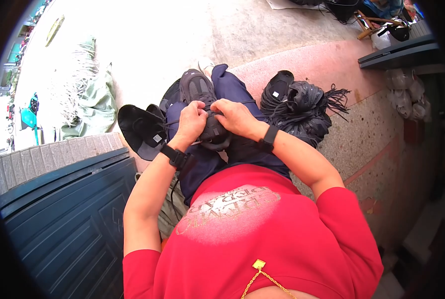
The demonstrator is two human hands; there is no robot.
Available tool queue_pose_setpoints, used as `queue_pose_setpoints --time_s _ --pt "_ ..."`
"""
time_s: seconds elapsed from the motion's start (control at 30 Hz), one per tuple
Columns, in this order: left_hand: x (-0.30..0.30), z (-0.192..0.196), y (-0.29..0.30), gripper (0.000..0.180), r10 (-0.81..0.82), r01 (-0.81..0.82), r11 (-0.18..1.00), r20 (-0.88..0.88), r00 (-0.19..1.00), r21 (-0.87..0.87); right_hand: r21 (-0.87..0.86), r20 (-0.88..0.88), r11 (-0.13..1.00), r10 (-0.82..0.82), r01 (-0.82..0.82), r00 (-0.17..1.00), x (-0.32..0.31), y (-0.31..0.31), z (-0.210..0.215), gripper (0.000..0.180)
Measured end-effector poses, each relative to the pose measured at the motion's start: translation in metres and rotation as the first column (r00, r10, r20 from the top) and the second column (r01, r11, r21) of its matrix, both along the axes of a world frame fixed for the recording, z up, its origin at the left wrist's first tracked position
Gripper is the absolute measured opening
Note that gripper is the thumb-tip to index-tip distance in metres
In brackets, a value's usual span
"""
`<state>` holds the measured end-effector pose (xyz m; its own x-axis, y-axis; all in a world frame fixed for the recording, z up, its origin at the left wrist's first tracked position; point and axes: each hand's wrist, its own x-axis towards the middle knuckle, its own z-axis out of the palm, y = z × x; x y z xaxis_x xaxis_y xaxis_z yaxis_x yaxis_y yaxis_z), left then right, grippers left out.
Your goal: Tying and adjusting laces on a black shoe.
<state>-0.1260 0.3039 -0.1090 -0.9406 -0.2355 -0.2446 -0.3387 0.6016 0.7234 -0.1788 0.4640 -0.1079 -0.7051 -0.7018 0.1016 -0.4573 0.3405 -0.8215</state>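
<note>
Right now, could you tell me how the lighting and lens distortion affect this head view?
In the head view, sunlit pavement at upper left is blown out to near white; the fisheye bends the dark panelled door at the rim; both hands, left hand and right hand, and the dark shoe stay sharp and evenly lit.

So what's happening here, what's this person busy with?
A person in a red shirt sits on the pavement with a dark grey shoe resting on their lap. Both the left hand and the right hand are pressed together over the shoe's upper, fingers pinching at its lace area. More dark shoes lie to the left, and a heap of black shoes and laces sits to the right.
</note>
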Motion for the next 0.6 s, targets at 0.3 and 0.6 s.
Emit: queue_pose_setpoints --time_s 0.3,0.6 --pt "-0.001 0.000 -0.006 0.031 0.013 -0.019 0.984 0.032 0.999 0.175 0.120 0.002 0.959 0.260 -0.259 0.966 -0.030 -0.022 -0.015 0.020" --pt "0.002 0.044 0.001 0.039 -0.268 0.283 0.914 0.093 0.959 -0.289 -0.289 0.865 0.956 0.238 0.051 0.442 -0.046 0.021 0.051 0.023"
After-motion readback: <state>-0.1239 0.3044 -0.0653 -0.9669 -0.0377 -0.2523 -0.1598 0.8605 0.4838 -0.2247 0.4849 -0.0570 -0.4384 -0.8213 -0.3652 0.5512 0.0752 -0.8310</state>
